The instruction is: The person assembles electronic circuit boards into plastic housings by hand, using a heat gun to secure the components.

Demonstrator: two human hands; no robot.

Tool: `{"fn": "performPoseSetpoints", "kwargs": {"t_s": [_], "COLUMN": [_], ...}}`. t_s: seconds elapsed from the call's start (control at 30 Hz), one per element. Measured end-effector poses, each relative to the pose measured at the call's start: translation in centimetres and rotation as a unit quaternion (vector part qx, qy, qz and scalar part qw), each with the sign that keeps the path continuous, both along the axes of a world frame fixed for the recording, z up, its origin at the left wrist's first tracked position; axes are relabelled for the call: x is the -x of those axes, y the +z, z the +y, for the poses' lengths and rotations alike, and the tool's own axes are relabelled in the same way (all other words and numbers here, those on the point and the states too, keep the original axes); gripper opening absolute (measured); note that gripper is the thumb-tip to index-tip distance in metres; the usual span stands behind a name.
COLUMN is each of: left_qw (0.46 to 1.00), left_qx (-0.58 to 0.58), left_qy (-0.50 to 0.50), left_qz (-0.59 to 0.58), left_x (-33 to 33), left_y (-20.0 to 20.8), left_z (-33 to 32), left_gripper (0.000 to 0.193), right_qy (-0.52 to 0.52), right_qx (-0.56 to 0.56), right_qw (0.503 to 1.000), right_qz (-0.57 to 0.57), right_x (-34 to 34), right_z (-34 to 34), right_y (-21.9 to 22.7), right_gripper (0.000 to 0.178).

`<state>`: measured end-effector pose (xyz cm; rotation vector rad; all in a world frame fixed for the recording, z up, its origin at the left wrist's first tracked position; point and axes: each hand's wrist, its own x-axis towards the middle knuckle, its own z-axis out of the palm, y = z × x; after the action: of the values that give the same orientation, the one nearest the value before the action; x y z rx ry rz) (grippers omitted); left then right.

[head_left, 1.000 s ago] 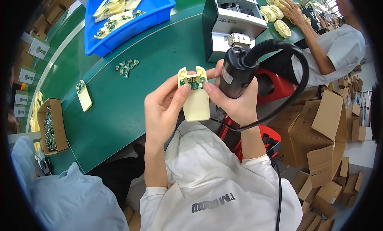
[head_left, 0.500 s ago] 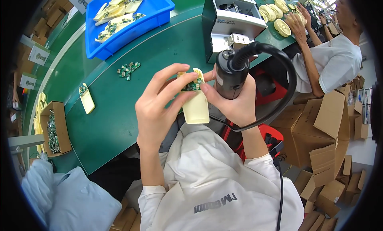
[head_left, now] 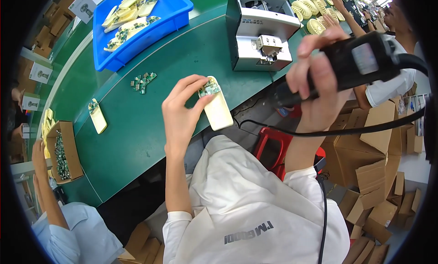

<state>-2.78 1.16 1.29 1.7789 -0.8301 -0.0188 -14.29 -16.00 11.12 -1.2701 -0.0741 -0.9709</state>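
Observation:
My left hand point(head_left: 182, 109) pinches the upper end of a pale yellow plastic casing point(head_left: 219, 113), thumb and fingers around a green circuit board point(head_left: 211, 88) seated in it. The casing is held tilted just over the table's near edge. My right hand point(head_left: 319, 88) is wrapped round a black corded electric screwdriver point(head_left: 353, 63), raised well to the right of the casing and blurred by motion. Its tip end points left and down, and the bit cannot be made out. A second casing point(head_left: 97, 118) with a board lies on the table to the left, beside several loose circuit boards point(head_left: 143, 82).
A blue bin point(head_left: 153, 46) of casings stands at the back left. A grey-black screw feeder point(head_left: 262, 24) is at the back right, near round yellow grilles point(head_left: 315, 26). At far left sits a cardboard box point(head_left: 72, 147) of small parts. Co-workers are on both sides; cartons point(head_left: 360, 150) lie right.
My right hand has swung the screwdriver from upright beside the casing out to the right, tipping it nearly level. My left hand alone now holds the casing. A co-worker's arms have appeared at left.

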Motion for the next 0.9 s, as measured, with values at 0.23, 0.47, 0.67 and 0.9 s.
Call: {"fn": "performPoseSetpoints", "kwargs": {"t_s": [0.23, 0.47, 0.67, 0.9], "left_qw": [0.995, 0.996, 0.996, 0.998], "left_qx": [-0.092, -0.071, -0.091, -0.054], "left_qy": [-0.008, -0.014, -0.006, -0.018], "left_qz": [-0.038, -0.044, -0.015, -0.017], "left_x": [-0.9, -1.2, -0.9, -1.3], "left_y": [-1.6, -2.4, -1.7, -2.3], "left_z": [-0.9, -0.9, -1.3, -0.9], "left_gripper": [0.03, 0.03, 0.029, 0.029], "right_qy": [0.007, 0.106, 0.118, 0.029], "right_qx": [-0.042, 0.301, 0.368, 0.155], "right_qw": [0.997, 0.933, 0.865, 0.985], "right_qz": [0.062, -0.166, -0.319, 0.067], "right_x": [-4.3, -10.9, -12.6, -6.8], "right_z": [3.1, -0.3, -0.7, 1.8], "right_y": [2.9, -2.0, -3.6, -2.4], "right_gripper": [0.032, 0.03, 0.03, 0.033]}}
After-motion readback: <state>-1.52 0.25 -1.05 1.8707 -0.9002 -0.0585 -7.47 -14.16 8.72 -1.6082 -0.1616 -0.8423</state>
